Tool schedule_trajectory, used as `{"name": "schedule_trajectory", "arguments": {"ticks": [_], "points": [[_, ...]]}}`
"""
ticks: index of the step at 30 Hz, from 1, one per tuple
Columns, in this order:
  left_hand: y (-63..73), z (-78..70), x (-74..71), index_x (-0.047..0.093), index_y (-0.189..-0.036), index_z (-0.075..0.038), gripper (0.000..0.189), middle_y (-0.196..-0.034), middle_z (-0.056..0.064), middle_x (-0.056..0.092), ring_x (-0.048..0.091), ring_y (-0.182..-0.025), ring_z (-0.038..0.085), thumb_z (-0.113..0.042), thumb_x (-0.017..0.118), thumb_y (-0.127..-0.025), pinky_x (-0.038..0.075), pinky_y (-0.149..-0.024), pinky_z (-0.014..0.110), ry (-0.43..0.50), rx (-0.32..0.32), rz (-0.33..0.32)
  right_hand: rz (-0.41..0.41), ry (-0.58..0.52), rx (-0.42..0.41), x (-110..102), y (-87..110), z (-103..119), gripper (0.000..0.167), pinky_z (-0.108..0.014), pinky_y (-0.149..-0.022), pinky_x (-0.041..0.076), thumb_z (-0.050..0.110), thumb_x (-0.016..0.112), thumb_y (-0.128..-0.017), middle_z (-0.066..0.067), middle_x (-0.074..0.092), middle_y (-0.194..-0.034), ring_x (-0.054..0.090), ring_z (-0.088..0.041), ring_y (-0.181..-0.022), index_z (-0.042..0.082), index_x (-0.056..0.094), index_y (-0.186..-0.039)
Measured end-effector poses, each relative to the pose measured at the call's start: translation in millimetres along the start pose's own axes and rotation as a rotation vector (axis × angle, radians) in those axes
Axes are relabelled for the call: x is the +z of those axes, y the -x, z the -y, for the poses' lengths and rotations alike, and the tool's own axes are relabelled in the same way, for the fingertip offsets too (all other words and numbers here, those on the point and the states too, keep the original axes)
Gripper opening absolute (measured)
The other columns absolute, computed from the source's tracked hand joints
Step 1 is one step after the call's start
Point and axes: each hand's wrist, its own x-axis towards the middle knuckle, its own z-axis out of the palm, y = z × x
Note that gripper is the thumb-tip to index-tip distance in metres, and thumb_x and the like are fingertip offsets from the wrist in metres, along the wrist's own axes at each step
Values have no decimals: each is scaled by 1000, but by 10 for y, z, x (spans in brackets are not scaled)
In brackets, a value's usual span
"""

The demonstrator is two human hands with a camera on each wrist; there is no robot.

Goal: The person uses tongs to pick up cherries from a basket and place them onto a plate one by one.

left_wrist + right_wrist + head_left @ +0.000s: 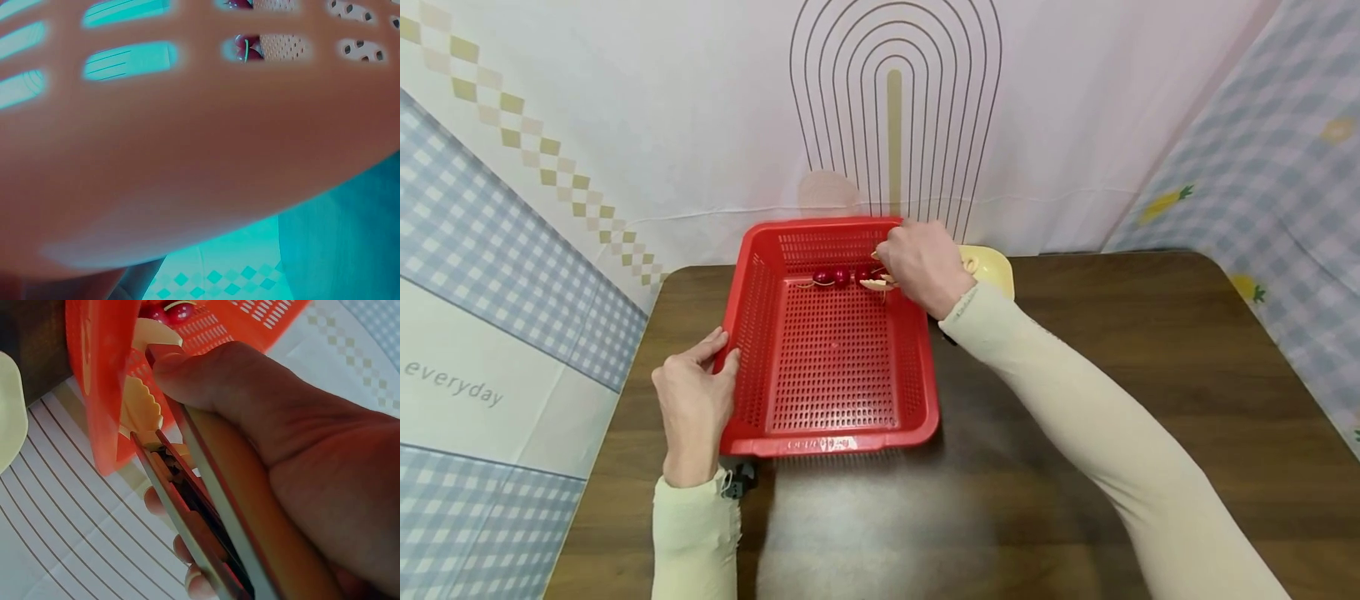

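Note:
My left hand grips the left rim of a red plastic basket, thumb over the inner side. My right hand reaches over the basket's far right corner. It holds yellowish tongs, thumb on one arm and fingertips curled at the other. The tongs' cream, scalloped ends point down into the basket. Several dark red cherries with stems lie along its far wall, beside the tong ends. In the left wrist view the basket's slotted wall fills the picture, with cherries showing through a slot.
A pale yellow plate stands right of the basket, partly behind my right wrist, with a small cream ring-shaped thing on it. The brown wooden table meets a patterned cloth at its back edge.

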Motion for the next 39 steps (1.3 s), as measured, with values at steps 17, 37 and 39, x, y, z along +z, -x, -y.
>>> {"name": "schedule_trajectory", "arguments": {"ticks": [17,37,39], "points": [[7,-9,-2,74,-123,-6,32,-125,8,73,72,-112,26,-9,73,-91,58,-92,40,-9,9,-7,76,116,-19,22,-98,111,33,-37,-64,60,-4,53,-91,-3,73,-77,66,-19,-72,16,76,-79],[-12,14,2,75,-121,-6,31,-123,8,74,73,-111,24,-9,74,-90,58,-91,38,-4,17,-12,73,136,-40,59,-153,186,27,-35,-65,60,5,57,-96,-4,74,-78,66,-18,-68,16,76,-81],[-14,12,3,75,-121,-6,31,-123,7,74,72,-111,24,-9,74,-90,57,-92,39,-5,18,-14,56,129,-37,50,-148,170,29,-35,-63,60,6,56,-96,-3,73,-75,64,-17,-66,17,75,-77]]}}
